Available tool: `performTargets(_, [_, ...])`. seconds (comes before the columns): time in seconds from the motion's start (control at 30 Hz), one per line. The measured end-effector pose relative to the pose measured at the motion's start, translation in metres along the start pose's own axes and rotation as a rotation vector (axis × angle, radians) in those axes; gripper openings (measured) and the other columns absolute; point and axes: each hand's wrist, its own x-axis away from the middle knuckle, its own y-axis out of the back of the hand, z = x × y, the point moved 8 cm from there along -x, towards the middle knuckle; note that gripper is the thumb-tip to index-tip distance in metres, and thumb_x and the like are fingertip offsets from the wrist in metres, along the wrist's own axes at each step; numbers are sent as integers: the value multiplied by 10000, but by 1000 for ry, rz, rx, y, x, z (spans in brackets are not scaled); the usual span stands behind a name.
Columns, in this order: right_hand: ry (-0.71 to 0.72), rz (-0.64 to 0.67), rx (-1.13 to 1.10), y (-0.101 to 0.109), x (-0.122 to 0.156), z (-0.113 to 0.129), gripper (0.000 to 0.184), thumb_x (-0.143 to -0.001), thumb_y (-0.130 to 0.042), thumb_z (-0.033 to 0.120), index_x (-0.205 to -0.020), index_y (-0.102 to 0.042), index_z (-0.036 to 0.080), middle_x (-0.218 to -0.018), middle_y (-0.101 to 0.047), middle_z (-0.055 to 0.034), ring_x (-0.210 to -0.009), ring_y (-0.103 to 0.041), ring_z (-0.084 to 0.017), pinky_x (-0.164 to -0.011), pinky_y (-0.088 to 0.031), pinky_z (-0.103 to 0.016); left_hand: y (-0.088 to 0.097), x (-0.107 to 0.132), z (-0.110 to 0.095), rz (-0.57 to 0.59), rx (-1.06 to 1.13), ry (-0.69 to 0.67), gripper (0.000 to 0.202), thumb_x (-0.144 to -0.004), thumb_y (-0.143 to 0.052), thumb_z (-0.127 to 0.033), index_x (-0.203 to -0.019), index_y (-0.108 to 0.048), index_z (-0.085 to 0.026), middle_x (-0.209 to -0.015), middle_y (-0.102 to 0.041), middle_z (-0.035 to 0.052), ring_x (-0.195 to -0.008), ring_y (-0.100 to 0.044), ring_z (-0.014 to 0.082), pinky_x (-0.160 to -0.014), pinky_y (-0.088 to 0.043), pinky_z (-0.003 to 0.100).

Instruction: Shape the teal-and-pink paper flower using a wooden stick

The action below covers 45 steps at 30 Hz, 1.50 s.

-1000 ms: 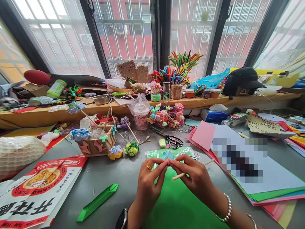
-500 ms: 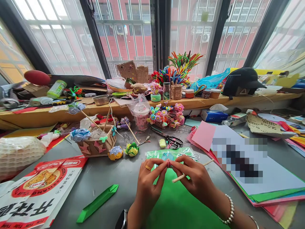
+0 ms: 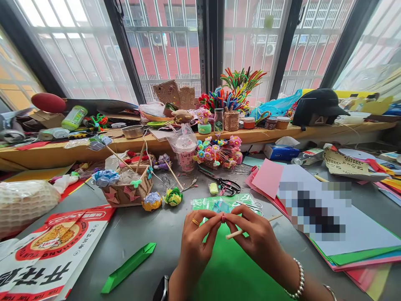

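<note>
White-and-red bag (image 3: 46, 251): laid flat on the grey table (image 3: 166, 234), at far left.
Folded green strip (image 3: 129, 267): set slantwise beside the bag, touched by neither hand.
Brown box (image 3: 125, 196): placed farther back, with two round paper flowers (image 3: 162, 198) beside it.
Left hand (image 3: 199, 236): fingers curled, with the small red piece pinched between thumb and forefinger.
Small red piece (image 3: 223, 219): held at the meeting fingertips of both hands, above the green sheet (image 3: 241, 276); too small for its material to be told.
Step in hand: judged to be fine fingertip work on the red piece; a light, steady two-handed pinch seems called for next.
Right hand (image 3: 257, 234): fingers bent, the red piece's other side pinched, and a pale stick (image 3: 234, 235) tucked across the hand.
Paper stack (image 3: 300, 175): fanned out at right, well apart from the fingertips.
</note>
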Motion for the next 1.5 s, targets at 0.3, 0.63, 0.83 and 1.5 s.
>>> performTargets(0.3, [-38, -55, 27, 5, 0, -3, 179, -853, -477, 183, -891, -651, 176, -778, -586, -55, -532, -570, -108, -482, -485, -214, -2, -3, -4, 40, 15, -42, 230, -801, -541, -141, -988, -648, -223, -798, -649, 38, -741, -579, 173, -667, -467, 325])
performTargets(0.63, [-79, -55, -63, 3, 1, -9, 164, -845, -484, 195, -888, -642, 186, -791, -570, -49, -615, -597, -134, -561, -516, -250, -3, -3, -5, 54, 60, -25, 251, -786, -558, -121, -1001, -648, -215, -797, -640, 46, -748, -581, 175, -667, -474, 330])
performTargets(0.83, [-90, -58, -66, 3, 1, -9, 151, -840, -498, 189, -877, -645, 189, -782, -567, -44, -592, -588, -127, -522, -502, -238, -1, -4, -4, 31, 52, -22, 232, -786, -554, -123, -958, -657, -240, -769, -642, 31, -721, -583, 169, -657, -466, 332])
performTargets(1.5, [19, -78, -114, 8, -1, 3, 162, -839, -500, 150, -912, -636, 197, -772, -595, -49, -654, -591, -142, -572, -516, -249, 10, -4, -10, -51, -57, 46, 140, -759, -557, -94, -818, -602, -212, -725, -604, 1, -698, -551, 161, -753, -407, 350])
